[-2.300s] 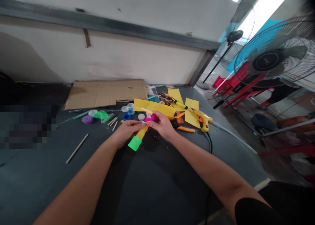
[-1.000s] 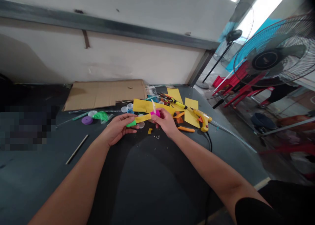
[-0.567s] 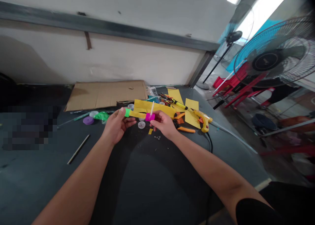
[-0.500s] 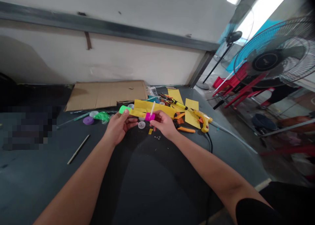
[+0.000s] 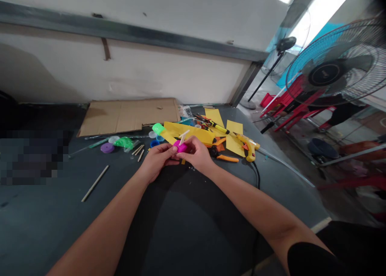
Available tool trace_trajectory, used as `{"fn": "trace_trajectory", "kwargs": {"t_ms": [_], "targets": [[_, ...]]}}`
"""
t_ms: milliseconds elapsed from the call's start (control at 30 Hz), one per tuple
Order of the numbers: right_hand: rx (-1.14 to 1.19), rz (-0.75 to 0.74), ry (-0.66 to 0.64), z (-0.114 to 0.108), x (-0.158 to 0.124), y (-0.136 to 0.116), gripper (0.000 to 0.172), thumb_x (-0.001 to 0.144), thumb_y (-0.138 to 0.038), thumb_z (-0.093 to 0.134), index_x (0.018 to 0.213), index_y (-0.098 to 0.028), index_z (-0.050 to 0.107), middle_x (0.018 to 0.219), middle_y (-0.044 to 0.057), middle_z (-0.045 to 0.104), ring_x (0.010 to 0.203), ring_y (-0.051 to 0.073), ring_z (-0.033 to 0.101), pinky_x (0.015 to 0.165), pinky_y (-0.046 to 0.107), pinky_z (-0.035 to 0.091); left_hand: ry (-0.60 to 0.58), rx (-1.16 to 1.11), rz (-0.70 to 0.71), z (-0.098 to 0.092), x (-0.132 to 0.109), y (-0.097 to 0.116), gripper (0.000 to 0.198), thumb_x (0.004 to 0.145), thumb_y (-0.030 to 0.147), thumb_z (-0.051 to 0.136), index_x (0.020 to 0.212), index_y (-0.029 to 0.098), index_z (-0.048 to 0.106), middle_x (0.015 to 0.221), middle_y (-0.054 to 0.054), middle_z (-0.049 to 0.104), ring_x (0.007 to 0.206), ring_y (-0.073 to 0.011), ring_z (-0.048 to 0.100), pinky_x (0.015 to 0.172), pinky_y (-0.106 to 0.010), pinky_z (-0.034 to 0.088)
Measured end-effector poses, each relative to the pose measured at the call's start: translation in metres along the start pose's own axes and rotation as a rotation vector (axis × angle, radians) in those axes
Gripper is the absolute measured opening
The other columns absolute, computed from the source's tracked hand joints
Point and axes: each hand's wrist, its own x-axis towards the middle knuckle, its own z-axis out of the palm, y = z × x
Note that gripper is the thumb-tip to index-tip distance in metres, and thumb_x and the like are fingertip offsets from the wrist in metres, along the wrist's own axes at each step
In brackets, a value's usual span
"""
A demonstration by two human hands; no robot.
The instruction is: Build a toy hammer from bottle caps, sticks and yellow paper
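Both hands meet around a small magenta piece near the middle of the view. My left hand pinches its left side, and my right hand grips it from the right. A white stick rises from the magenta piece. From it a yellow strip runs up and left to a bright green piece, which no fingers touch. Blue rings lie just beyond my left hand. Behind the hands is a larger yellow sheet.
Cardboard lies at the table's back. A yellow glue gun and orange-handled pliers are at the right. A purple disc, green plastic and a loose stick lie left. A fan stands beyond the table.
My left hand has let go of the green piece and moved right to the magenta piece. The magenta piece has turned and shifted slightly left. Blue rings and short sticks now show.
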Motion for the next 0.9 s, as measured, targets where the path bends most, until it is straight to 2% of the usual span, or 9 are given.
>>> {"fn": "trace_trajectory", "kwargs": {"t_ms": [433,567,767,900], "targets": [[-0.044,-0.024,-0.022,0.0007,-0.0007,-0.0009,0.038,0.065,-0.035,0.077,0.089,-0.023,0.050,0.075,-0.003,0.058,0.065,0.014,0.055,0.062,0.028,0.046,0.059,-0.026,-0.011,-0.0004,0.0021,-0.0001,0.026,0.065,0.026,0.079,0.080,0.010,0.067,0.070,-0.003,0.065,0.060,-0.0114,0.063,0.058,-0.023,0.058],[0.015,-0.050,-0.028,0.0021,-0.0015,-0.0018,0.038,0.065,-0.035,0.077,0.088,-0.022,0.049,0.080,-0.001,0.058,0.068,0.014,0.057,0.065,0.029,0.048,0.064,-0.031,-0.016,0.0002,0.0016,0.0013,0.026,0.063,0.025,0.081,0.078,0.010,0.066,0.069,-0.002,0.065,0.060,-0.0112,0.062,0.057,-0.023,0.057],[0.057,0.001,-0.015,0.0036,-0.0020,-0.0032,0.032,0.069,-0.035,0.072,0.090,-0.022,0.051,0.084,0.001,0.061,0.076,0.016,0.060,0.070,0.031,0.051,0.044,-0.064,-0.002,-0.0013,0.0014,-0.0001,0.026,0.066,0.032,0.079,0.076,0.011,0.066,0.065,-0.002,0.064,0.059,-0.0116,0.061,0.057,-0.024,0.058],[0.093,0.026,-0.050,0.0036,-0.0011,-0.0026,0.030,0.075,-0.036,0.066,0.100,-0.022,0.055,0.092,0.003,0.063,0.076,0.017,0.061,0.065,0.030,0.051,0.048,-0.095,0.008,0.0000,0.0010,-0.0023,0.029,0.066,0.032,0.079,0.080,0.010,0.067,0.067,-0.003,0.065,0.061,-0.0123,0.062,0.058,-0.025,0.058]]}}
